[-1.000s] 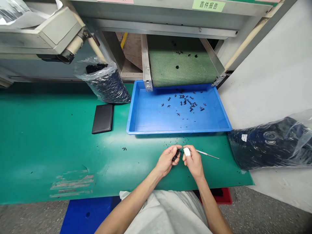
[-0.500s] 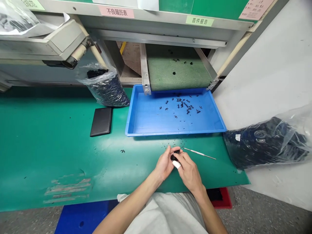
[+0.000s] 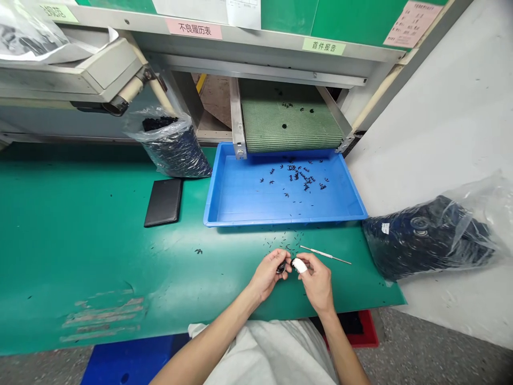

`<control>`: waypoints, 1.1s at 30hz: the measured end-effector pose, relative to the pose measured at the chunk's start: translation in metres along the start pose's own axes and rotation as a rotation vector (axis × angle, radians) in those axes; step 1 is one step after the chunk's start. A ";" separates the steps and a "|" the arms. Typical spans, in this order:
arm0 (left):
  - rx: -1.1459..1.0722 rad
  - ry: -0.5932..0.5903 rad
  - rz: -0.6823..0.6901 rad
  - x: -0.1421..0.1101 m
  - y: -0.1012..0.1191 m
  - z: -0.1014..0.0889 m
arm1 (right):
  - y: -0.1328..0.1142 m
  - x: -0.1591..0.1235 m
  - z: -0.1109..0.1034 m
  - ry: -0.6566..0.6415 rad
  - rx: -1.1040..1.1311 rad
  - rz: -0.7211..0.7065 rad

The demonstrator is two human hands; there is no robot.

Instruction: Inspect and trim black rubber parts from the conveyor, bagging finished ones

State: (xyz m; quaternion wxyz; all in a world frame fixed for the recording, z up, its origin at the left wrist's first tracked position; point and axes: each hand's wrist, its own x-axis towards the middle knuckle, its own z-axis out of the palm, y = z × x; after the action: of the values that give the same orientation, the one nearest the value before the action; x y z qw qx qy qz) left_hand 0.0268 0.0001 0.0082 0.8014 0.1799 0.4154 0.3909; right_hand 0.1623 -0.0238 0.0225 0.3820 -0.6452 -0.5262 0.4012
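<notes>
Left of the blue tray (image 3: 240,206), a black folder (image 3: 162,203) lies flat on the green table (image 3: 120,224); behind it, just left of the tray, stands a clear bag (image 3: 178,152) full of small black parts. In front of the tray's left end lies one loose black piece (image 3: 199,251). The left hand (image 3: 266,274), in front of the tray's middle, is closed with its fingers around a black part (image 3: 281,267). The green belt (image 3: 292,136) ends over the tray's far edge. Next, the right hand (image 3: 319,280), one digit wrapped in white, pinches a small dark piece (image 3: 293,263) in front of the tray. Between this hand and the tray lies a thin tool (image 3: 326,255). Right of the tray, a second bag (image 3: 433,243) leans against the wall (image 3: 433,133).
</notes>
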 end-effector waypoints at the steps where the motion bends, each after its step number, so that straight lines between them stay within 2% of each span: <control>1: 0.073 -0.037 0.006 -0.002 0.000 -0.001 | 0.002 0.000 0.000 0.007 0.028 0.020; 4: 0.218 -0.104 0.028 -0.005 -0.003 -0.003 | 0.007 -0.001 0.001 -0.017 0.065 0.027; 10: 0.512 -0.035 0.071 -0.003 -0.006 -0.013 | 0.010 -0.003 -0.002 -0.200 0.014 0.043; 15: 0.700 -0.083 0.177 -0.008 -0.003 -0.015 | 0.008 0.000 -0.005 -0.246 0.071 0.099; 21: 0.646 -0.114 0.152 -0.007 -0.001 -0.008 | 0.010 0.009 -0.003 -0.228 0.168 0.127; 24: 0.637 -0.082 0.144 -0.002 -0.003 -0.005 | 0.013 0.012 0.001 -0.167 0.182 0.158; 27: 0.514 -0.061 0.098 0.003 -0.005 -0.006 | 0.016 0.013 0.001 -0.091 0.141 0.145; 33: 0.075 -0.006 0.033 0.008 -0.003 -0.011 | 0.015 0.008 -0.011 -0.067 -0.239 -0.212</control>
State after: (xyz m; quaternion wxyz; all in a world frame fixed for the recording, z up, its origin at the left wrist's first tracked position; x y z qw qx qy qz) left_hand 0.0222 0.0040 -0.0052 0.7888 0.2179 0.4242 0.3877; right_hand 0.1791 -0.0187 0.0122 0.3248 -0.6132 -0.6477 0.3147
